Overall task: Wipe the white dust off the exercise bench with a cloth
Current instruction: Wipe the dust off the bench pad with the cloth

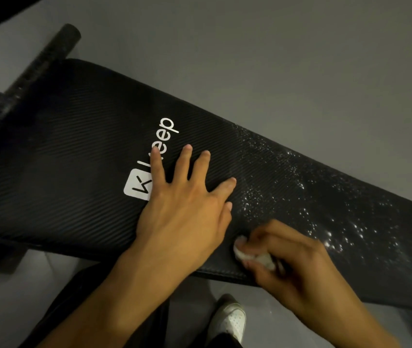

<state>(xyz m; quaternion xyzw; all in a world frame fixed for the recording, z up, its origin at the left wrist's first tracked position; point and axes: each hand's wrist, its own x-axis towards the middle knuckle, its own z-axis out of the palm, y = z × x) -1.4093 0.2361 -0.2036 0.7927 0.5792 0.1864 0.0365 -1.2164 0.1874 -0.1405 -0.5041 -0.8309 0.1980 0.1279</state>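
A long black padded exercise bench (69,156) with ribbed texture and a white logo runs from upper left to lower right. White dust (300,197) speckles its right half, thickest toward the lower right. My left hand (184,204) lies flat on the pad with fingers spread, partly covering the logo. My right hand (290,257) is closed around a small crumpled white cloth (252,257) at the bench's near edge, just left of the dusty patch. Most of the cloth is hidden in my fingers.
A black foam roller bar (36,69) crosses the bench's far left end. Grey floor (275,59) surrounds the bench. My white shoe (230,320) and dark trouser leg stand on the floor below the near edge.
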